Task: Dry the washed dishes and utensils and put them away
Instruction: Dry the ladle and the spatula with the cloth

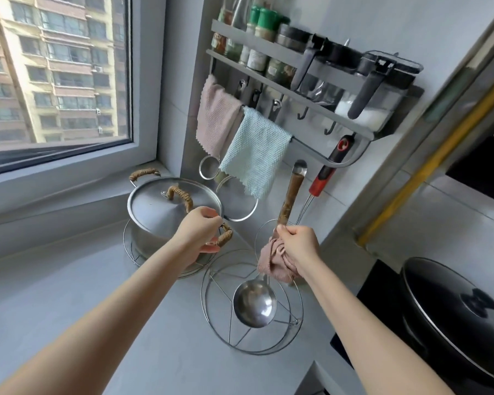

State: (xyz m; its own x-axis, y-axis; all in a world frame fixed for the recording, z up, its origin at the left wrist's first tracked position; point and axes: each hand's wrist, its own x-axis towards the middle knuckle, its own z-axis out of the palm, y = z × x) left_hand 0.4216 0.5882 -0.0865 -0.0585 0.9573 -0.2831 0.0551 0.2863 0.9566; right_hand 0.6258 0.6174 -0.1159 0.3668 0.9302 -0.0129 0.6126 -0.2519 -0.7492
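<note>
Your right hand [298, 245] curls round the ladle [254, 305] and a pink cloth [274, 262], with the bowl hanging just below over a wire trivet [211, 317] on the desk [83, 280]. Your left hand [198, 230] grips the pot [154, 212] by its side handle [226, 236].

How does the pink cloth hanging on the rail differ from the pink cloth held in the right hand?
The hanging pink cloth is spread flat over the rail; the held pink cloth is bunched up. No hand touches the hanging one; the right hand grips the held one round the ladle handle. Both are pale pink.
</note>
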